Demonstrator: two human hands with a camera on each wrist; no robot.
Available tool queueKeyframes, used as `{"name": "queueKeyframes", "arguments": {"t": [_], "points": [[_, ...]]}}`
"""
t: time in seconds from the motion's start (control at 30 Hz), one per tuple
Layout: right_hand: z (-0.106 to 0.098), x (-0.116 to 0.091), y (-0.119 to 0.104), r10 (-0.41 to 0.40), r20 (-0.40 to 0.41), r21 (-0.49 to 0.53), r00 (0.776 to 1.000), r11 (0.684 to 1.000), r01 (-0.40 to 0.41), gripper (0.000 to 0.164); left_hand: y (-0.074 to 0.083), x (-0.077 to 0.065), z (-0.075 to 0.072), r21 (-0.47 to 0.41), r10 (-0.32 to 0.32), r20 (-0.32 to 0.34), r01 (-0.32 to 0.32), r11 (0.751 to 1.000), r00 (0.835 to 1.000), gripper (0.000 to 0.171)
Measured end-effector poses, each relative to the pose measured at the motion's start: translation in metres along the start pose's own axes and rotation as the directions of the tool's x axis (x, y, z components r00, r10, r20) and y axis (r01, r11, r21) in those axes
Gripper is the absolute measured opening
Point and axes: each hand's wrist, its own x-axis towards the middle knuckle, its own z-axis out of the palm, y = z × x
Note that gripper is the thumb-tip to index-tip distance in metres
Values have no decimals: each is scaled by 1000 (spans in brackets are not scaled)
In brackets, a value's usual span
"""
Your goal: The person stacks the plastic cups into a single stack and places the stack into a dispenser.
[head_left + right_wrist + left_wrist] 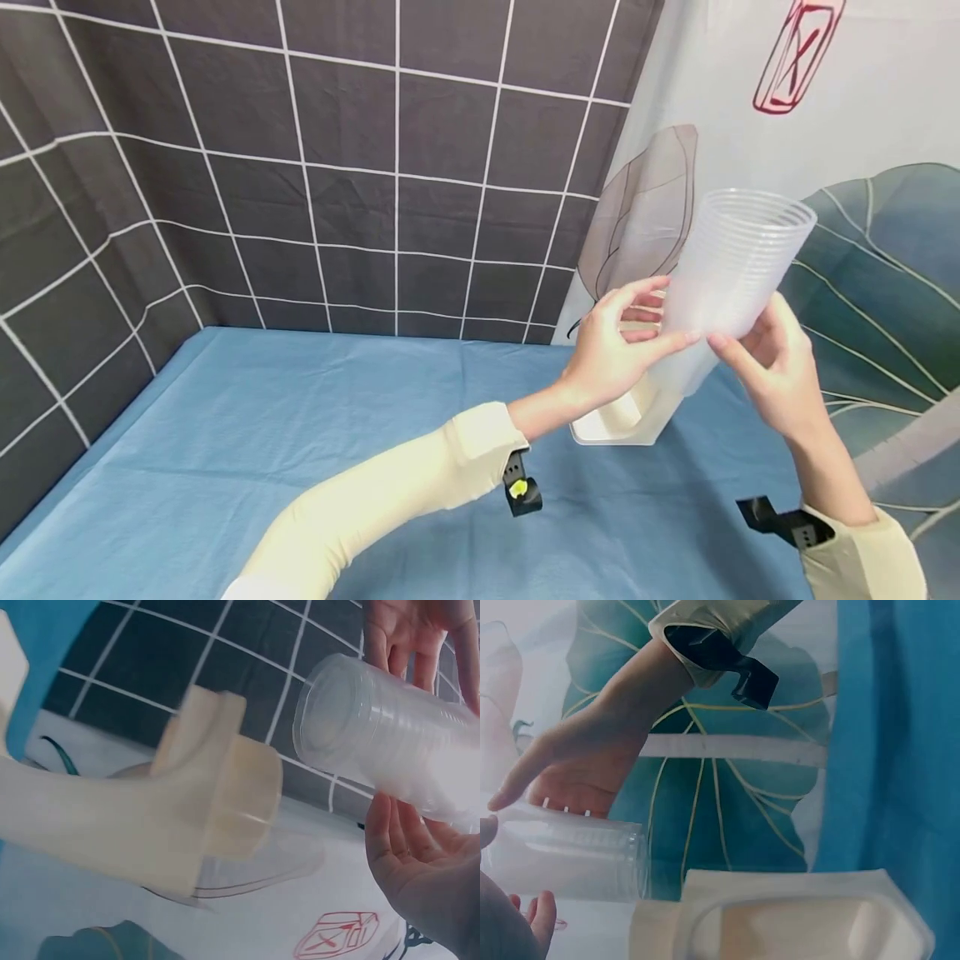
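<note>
Both hands hold a tall stack of nested clear plastic cups (738, 258) above the table at the right of the head view. My left hand (611, 358) grips its left side, thumb across the front. On the opposite side, my right hand (780, 367) holds the stack with its thumb pointing in toward the left one. A cream plastic stand (626, 427) rests on the table, partly hidden behind the left hand and the stack. In the right wrist view, the stand (112, 817) carries a round collar, and the cup stack (390, 724) is apart from it.
Blue cloth (315, 467) covers the table. Dark tiled-pattern fabric (345, 208) hangs behind and at the left. At the right hangs a white curtain (885, 108) with large leaf prints. Black straps (521, 483) with small mounts sit on both wrists.
</note>
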Motion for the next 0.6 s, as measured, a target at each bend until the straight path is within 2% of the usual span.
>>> {"name": "queueKeyframes", "arguments": {"t": [0.13,0.27,0.37,0.5,0.6], "points": [[-2,18,2,-14,-24,46,1000,999,15,64,5,16,0,-2,26,-22,-26,1000,999,55],[-2,34,5,-23,-62,4,998,1000,24,62,7,31,-1,9,46,-35,-45,999,998,54],[-1,43,7,-2,-94,-43,996,999,-2,62,8,40,-1,15,56,-51,-56,998,997,51],[2,54,12,50,-137,-4,989,999,-51,61,5,50,2,18,61,-83,-60,998,995,50],[5,59,18,78,-158,25,984,997,-75,62,-2,54,4,23,50,-76,-49,999,996,50]]}}
